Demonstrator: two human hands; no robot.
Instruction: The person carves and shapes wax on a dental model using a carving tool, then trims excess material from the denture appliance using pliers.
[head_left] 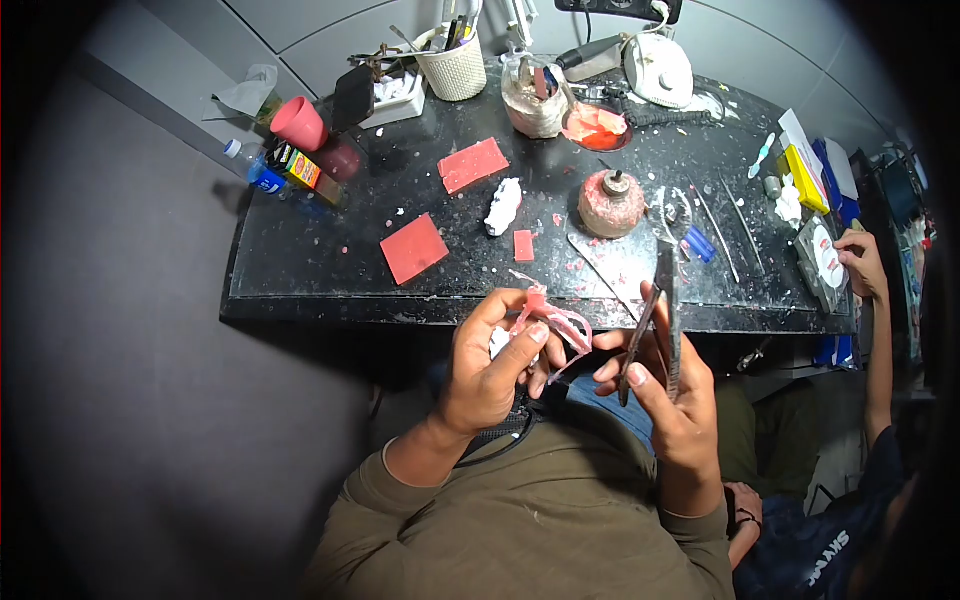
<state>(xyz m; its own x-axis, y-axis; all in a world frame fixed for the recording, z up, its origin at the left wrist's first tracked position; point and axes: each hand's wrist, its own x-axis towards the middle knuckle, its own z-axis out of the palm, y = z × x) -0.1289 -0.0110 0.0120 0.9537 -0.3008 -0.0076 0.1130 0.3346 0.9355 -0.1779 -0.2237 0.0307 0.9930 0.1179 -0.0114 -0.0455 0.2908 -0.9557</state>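
By the left hand (490, 378), a pink piece (538, 304) is gripped beside the near edge of the black table (300, 262), with a white lump (499, 343) beneath it partly hidden; by the right hand (682, 412), one pair of dark pliers (673, 325) is held, handles spread. How the pink piece is shaped underneath cannot be told. Farther off, three red sheets (413, 248) are laid left of one round pot (612, 213). Far left, thin tools (461, 32) are held in a white cup (455, 75), and white scraps (391, 88) in a tray (402, 113), partly covered
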